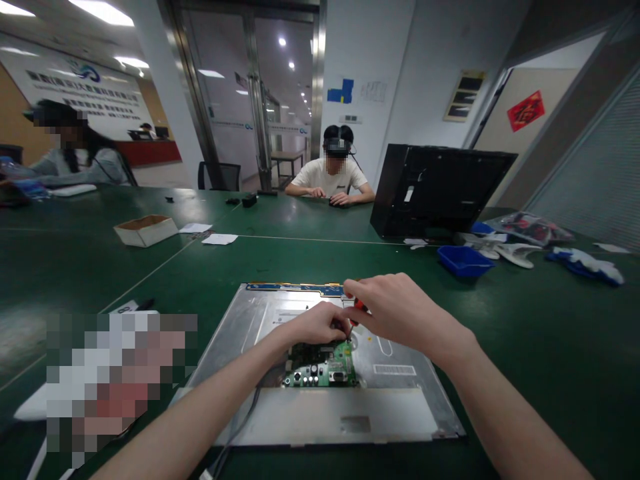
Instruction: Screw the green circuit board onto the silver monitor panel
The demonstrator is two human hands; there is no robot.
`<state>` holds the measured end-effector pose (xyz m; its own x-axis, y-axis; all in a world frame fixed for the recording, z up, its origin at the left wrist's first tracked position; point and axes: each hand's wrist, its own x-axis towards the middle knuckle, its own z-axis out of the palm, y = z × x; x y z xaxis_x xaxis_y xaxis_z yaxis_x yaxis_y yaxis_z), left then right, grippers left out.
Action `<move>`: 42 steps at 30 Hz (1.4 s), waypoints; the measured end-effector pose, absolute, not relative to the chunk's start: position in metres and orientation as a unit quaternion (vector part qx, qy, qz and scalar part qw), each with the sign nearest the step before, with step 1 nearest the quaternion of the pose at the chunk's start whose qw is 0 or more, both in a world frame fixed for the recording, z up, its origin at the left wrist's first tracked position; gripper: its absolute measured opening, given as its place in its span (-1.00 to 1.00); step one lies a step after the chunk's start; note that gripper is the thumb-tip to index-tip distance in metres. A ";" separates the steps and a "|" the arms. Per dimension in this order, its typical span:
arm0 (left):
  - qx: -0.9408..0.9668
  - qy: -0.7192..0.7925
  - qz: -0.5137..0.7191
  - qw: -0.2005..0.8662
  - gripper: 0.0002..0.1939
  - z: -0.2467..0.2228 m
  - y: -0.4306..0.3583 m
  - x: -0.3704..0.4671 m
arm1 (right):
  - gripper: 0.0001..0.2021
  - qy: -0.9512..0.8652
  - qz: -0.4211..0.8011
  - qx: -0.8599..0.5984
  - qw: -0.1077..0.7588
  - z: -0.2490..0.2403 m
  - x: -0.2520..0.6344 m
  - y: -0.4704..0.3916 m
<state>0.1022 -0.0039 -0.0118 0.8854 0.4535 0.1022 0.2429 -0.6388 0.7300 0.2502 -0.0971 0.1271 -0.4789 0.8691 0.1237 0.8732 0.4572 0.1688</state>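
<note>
A flat metal display panel (400,407) lies on the green table before me, its back facing up. On it sits a green circuit board (345,360), partly covered by my left hand. My right hand (400,313) is closed around a screwdriver (359,305) with a red handle, its shaft pointing down at the board's upper right corner. My left hand (317,323) rests over the board, fingers curled together close to the screwdriver tip; what they pinch, if anything, is hidden. A narrow blue circuit strip (300,288) runs along the panel's far edge.
A grey cable (245,420) trails off the panel's near left. Beyond stand a black monitor casing (440,190), a blue tray (464,260), gloves (585,263) and an open cardboard box (146,231). A blurred-out object (115,373) lies left. Two people sit at the table's far side.
</note>
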 end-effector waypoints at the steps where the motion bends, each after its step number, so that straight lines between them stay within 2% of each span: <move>1: 0.896 0.191 0.142 0.376 -0.80 -0.013 -0.003 0.102 | -0.87 -0.860 -0.098 -0.501 0.018 0.128 0.250 -0.099; 7: 0.894 0.204 0.141 0.372 -0.85 -0.012 -0.004 0.102 | -0.83 -0.876 -0.036 -0.479 0.038 0.128 0.257 -0.096; 11: 0.891 0.204 0.138 0.381 -0.87 -0.011 -0.004 0.102 | -0.89 -0.855 -0.091 -0.509 0.036 0.123 0.256 -0.088; 13: 0.889 0.194 0.142 0.390 -0.85 -0.012 -0.004 0.102 | -0.85 -0.847 -0.107 -0.520 0.022 0.122 0.254 -0.086; 19: 0.891 0.190 0.157 0.382 -0.83 -0.015 -0.003 0.103 | -0.81 -0.867 -0.073 -0.491 0.050 0.125 0.256 -0.095; 26: 0.888 0.203 0.145 0.386 -0.83 -0.012 -0.004 0.102 | -0.88 -0.853 -0.108 -0.510 0.026 0.124 0.250 -0.092; 30: 0.883 0.195 0.154 0.398 -0.81 -0.012 -0.004 0.102 | -0.79 -0.833 -0.131 -0.538 -0.001 0.123 0.253 -0.090; 37: 0.889 0.208 0.146 0.382 -0.85 -0.011 -0.004 0.103 | -0.83 -0.867 -0.071 -0.492 0.041 0.124 0.260 -0.092; 42: 0.884 0.212 0.142 0.391 -0.85 -0.012 -0.004 0.102 | -0.85 -0.848 -0.115 -0.516 0.025 0.121 0.256 -0.086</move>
<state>0.1023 -0.0040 -0.0123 0.8696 0.4862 0.0855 0.2637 -0.6039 0.7522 0.2557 -0.0863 0.1212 -0.4655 0.8704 0.1604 0.8817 0.4404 0.1691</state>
